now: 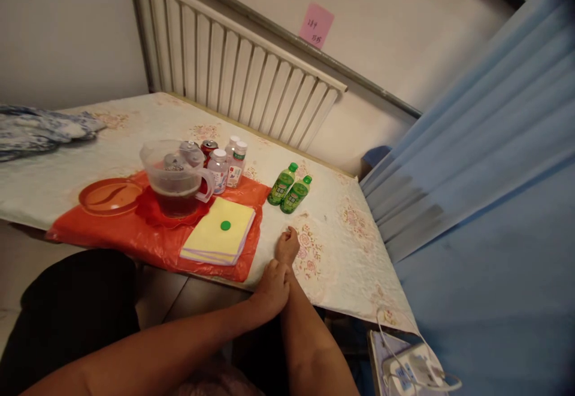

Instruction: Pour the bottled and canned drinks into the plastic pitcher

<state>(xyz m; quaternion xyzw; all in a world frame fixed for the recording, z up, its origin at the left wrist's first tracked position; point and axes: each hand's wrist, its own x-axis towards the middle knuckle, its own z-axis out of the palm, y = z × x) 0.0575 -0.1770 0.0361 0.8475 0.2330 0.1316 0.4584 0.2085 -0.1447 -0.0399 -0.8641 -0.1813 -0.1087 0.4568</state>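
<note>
My left hand (pixel 272 287) is wrapped round my right wrist at the table's front edge. Just beyond it, my right hand (pixel 288 245) rests on the floral tablecloth with its fingers curled in, and nothing shows in it. Left of both hands lies a stack of yellow cloths (pixel 220 234) with a green bottle cap (pixel 225 226) on top. Two green-capped drink bottles, a left one (pixel 282 185) and a right one (pixel 296 196), stand beyond my right hand. A clear plastic pitcher (pixel 155 171) with dark liquid and a can inside sits on a red scalloped dish (pixel 146 209).
An orange lid (pixel 108 197) and the pitcher rest on a red plastic sheet (pixel 157 252). Behind them stand cans and white-capped bottles (pixel 219 171). Patterned fabric (pixel 40 129) lies far left. A radiator (pixel 233 66) backs the table; a blue curtain (pixel 471 204) and power strip (pixel 413 372) are right.
</note>
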